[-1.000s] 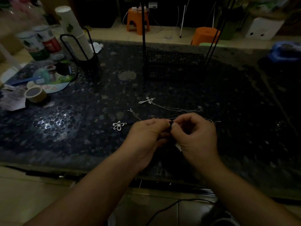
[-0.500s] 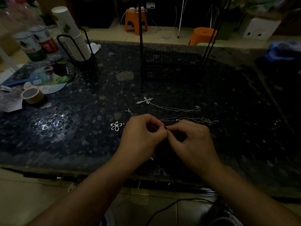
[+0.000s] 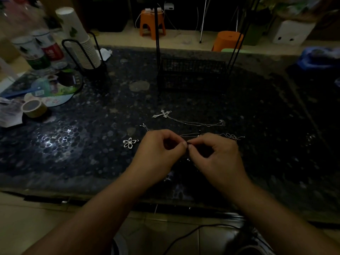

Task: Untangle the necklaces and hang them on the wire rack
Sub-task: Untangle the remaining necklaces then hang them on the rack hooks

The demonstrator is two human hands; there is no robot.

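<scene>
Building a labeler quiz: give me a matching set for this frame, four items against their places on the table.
Items:
1. cross pendant
2. flower pendant
3. tape roll
4. wire rack

Places:
A. far left, beside the round fan
B. just left of the left hand
C. back centre of the table
D. between the rack and the hands, chain trailing right

Pairs: 1-D, 2-B, 3-A, 4-C
</scene>
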